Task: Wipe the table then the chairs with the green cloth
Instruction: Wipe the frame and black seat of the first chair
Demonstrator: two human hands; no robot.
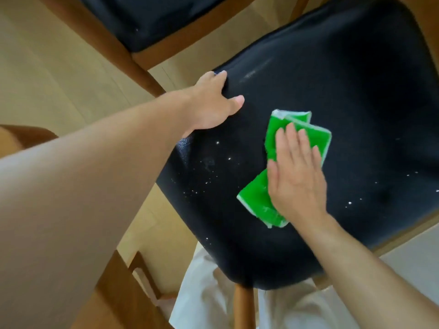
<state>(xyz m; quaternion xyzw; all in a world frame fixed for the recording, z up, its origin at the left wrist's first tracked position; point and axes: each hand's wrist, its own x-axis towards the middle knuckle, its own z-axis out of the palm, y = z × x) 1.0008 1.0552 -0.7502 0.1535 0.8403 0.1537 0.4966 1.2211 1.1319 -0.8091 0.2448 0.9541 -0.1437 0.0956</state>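
Observation:
A folded green cloth (pixel 275 129) with white edging lies on the black padded seat (pixel 351 96) of a wooden chair. My right hand (pixel 295 176) lies flat on the cloth with straight fingers, pressing it onto the seat. My left hand (pixel 213 103) grips the seat's left edge, thumb on top and fingers curled over the rim. White crumbs and specks dot the seat to the left of the cloth and near its right side.
A second chair with a black seat (pixel 142 17) and a brown wooden frame (pixel 114 48) stands at the upper left. Another wooden chair part (pixel 123 293) is at the lower left. The floor (pixel 47 74) is pale wood. My white clothing (pixel 209 300) shows below the seat.

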